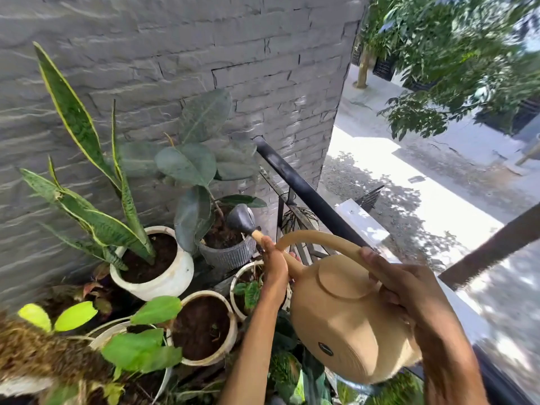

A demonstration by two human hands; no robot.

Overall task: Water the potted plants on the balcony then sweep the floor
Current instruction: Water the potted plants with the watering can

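Observation:
A tan watering can (344,323) is tilted towards the pots, its dark rose head (240,217) hanging over the grey ribbed pot (230,254) that holds a broad-leaved rubber plant. My right hand (409,290) grips the can's arched handle. My left hand (273,267) is closed around the spout just behind the rose. A white pot (172,280) with a tall snake plant stands to the left. In front sit a cream pot (230,325) of bare soil and a small white pot (238,280) with a patterned leafy plant.
A grey stone-brick wall (175,68) backs the pots. A black railing (298,182) with a glass panel runs diagonally on the right, with street and trees below. More leafy pots (140,346) crowd the bottom left, with foliage under the can.

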